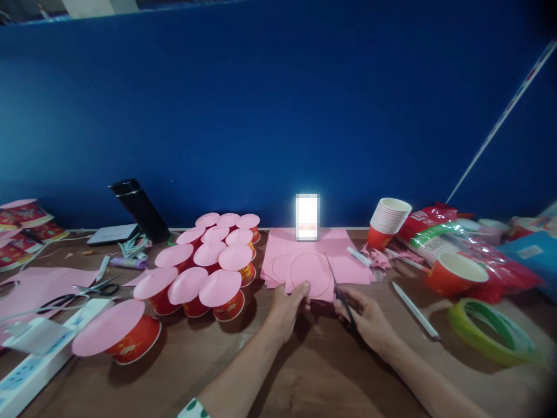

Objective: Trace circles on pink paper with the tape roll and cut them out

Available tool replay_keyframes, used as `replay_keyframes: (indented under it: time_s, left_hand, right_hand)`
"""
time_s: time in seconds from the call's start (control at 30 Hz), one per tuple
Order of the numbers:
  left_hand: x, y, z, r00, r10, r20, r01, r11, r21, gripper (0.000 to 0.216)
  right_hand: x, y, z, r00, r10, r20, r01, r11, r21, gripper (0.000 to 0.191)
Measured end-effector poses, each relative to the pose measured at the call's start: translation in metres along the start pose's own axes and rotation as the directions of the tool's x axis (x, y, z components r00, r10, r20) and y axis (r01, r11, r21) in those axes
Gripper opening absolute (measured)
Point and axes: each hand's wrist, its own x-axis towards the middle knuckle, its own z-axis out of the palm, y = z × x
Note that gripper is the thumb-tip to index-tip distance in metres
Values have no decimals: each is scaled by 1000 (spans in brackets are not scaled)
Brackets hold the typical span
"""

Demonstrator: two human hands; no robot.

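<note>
My left hand [287, 307] pinches the near edge of a pink paper sheet [313, 261] that has circles drawn on it. My right hand [363, 316] is closed on a pair of dark scissors [337, 284], whose blades point up along the sheet's right side beside the drawn circle. The sheet lies on top of a stack of pink paper on the wooden table [313, 371].
Several red cups capped with pink paper discs [209, 267] stand to the left, one larger [117, 334] nearer. A cup stack [387, 220], a single red cup [455, 273], green tape rolls [491, 331], pens [415, 310], another pair of scissors [82, 293] and a black flask [139, 209] lie around.
</note>
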Motion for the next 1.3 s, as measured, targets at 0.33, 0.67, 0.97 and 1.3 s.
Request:
replay_keyframes:
  time_s: [0.33,0.67,0.97,1.3]
  left_hand:
    - [-2,1,0,1000,14,25,-15,1000,19,35]
    - [-3,3,1,1000,2,13,-3,999,32,35]
    - [-2,2,0,999,22,35,-23,999,38,34]
    - [-2,2,1,1000,8,3,-8,1000,30,38]
  right_hand:
    - [-2,-7,1,1000,-7,-11,7,1000,6,38]
    - [-2,-12,3,1000,-10,-23,9,1000,-14,40]
    - [-1,-7,1,999,-34,-32,33,999,-33,38]
    - [-1,-8,2,999,-7,-36,6,1000,-23,41]
